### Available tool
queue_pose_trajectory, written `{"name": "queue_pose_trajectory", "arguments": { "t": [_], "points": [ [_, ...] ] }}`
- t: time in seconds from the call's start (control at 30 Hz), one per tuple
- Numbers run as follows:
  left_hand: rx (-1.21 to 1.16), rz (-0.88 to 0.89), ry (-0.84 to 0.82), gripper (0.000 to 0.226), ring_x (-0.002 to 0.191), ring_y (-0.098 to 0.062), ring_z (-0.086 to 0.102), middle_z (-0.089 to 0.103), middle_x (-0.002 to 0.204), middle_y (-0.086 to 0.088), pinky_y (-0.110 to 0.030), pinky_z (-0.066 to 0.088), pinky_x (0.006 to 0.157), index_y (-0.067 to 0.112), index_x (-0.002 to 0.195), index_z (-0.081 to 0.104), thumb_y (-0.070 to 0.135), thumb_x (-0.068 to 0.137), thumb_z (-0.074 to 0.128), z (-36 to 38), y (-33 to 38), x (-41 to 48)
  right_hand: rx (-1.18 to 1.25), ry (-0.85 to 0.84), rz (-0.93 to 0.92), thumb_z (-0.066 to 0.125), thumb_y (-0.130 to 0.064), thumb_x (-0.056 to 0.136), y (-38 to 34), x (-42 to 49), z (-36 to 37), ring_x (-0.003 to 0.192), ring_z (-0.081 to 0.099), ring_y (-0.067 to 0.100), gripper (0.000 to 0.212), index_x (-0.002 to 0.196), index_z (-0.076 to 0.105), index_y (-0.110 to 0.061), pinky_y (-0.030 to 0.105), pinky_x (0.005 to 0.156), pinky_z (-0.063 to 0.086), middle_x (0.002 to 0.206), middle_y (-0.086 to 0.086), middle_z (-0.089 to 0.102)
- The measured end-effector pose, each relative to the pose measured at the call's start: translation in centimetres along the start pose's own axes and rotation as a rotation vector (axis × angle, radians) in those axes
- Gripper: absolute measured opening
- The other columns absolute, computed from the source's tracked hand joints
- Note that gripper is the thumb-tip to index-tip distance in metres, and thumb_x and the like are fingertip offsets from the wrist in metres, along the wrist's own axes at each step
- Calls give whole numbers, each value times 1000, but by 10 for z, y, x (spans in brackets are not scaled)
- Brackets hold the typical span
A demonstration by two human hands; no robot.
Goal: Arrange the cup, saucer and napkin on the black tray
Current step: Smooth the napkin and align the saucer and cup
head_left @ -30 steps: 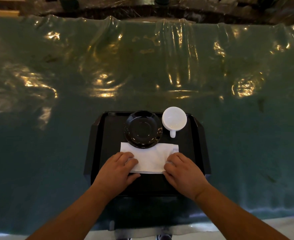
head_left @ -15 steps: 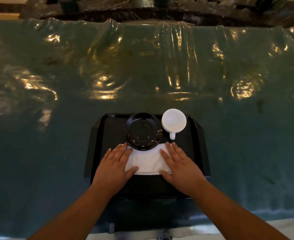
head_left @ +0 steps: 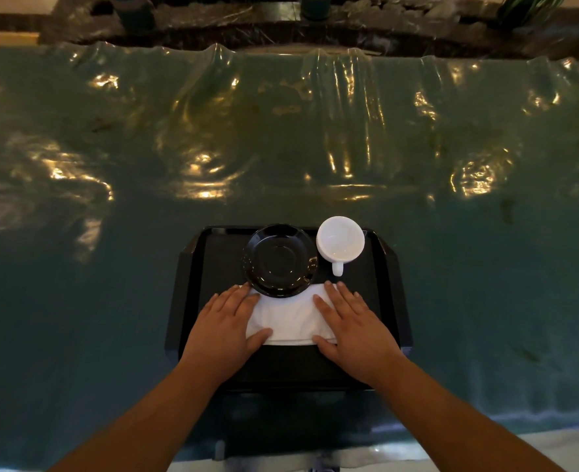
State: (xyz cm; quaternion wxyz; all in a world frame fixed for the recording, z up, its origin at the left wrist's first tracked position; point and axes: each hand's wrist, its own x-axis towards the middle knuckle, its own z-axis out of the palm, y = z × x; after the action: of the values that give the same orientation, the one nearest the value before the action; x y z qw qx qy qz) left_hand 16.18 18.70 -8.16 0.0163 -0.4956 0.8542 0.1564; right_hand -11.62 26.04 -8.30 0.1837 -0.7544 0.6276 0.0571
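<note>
Both hands' fingers [head_left: 233,301] flat, unclenched, on napkin [head_left: 289,316] beside saucer [head_left: 280,260].

Two bare forearms enter the view, one from 7 o'clock and one from 5 o'clock, with no sleeve showing on either up to the frame's edge. The left hand [head_left: 228,323] and right hand [head_left: 354,323] wear no gloves, rings, watch or bands, and the fingernails that show are short and plain
</note>
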Motion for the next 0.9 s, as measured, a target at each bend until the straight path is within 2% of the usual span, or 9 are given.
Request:
{"name": "queue_pose_trajectory", "arguments": {
  "t": [0.33, 0.57, 0.7, 0.8, 0.9],
  "points": [
    [-17, -4, -2, 74, 139, -31, 51, 55, 151, -11, -55, 41, 114, 17, 143, 58, 68, 90, 45, -2, 1, -4, -9, -4, 0, 24, -68, 98, 5, 2, 0, 156, -10, 21, 77, 163, 9, -29, 52, 125, 3, 172, 2, -4],
    [-19, -2, -14, 76, 146, -29, 43, 49, 157, -10, -51, 35, 119, 18, 148, 53, 69, 92, 42, -3, 4, -5, -52, -17, -5, 21, -70, 98, 10, 1, -1, 155, -14, 18, 78, 163, 3, -30, 44, 123, -7, 170, -2, -12],
    [-32, 18, -10, 71, 145, -30, 43, 45, 159, -12, -46, 31, 120, 19, 148, 51, 64, 94, 54, -2, 6, -6, -36, -14, -1, 22, -69, 99, 15, -2, -3, 154, -17, 16, 77, 163, 4, -31, 43, 124, -8, 170, -3, -11],
    [-40, 11, -9, 69, 143, -32, 46, 47, 157, -13, -49, 34, 119, 18, 146, 54, 62, 93, 59, -2, 6, -7, -38, -21, 3, 22, -69, 99, 14, -4, -5, 153, -20, 15, 77, 163, 2, -31, 42, 123, -11, 169, -4, -15],
    [-42, -1, 14, 66, 136, -33, 53, 52, 153, -13, -53, 42, 114, 16, 139, 60, 63, 93, 55, -5, 4, -10, -20, 34, 8, 29, -64, 102, 8, -8, -5, 156, -9, 22, 74, 163, 13, -26, 43, 125, -5, 171, 1, -3]
  ]
}}
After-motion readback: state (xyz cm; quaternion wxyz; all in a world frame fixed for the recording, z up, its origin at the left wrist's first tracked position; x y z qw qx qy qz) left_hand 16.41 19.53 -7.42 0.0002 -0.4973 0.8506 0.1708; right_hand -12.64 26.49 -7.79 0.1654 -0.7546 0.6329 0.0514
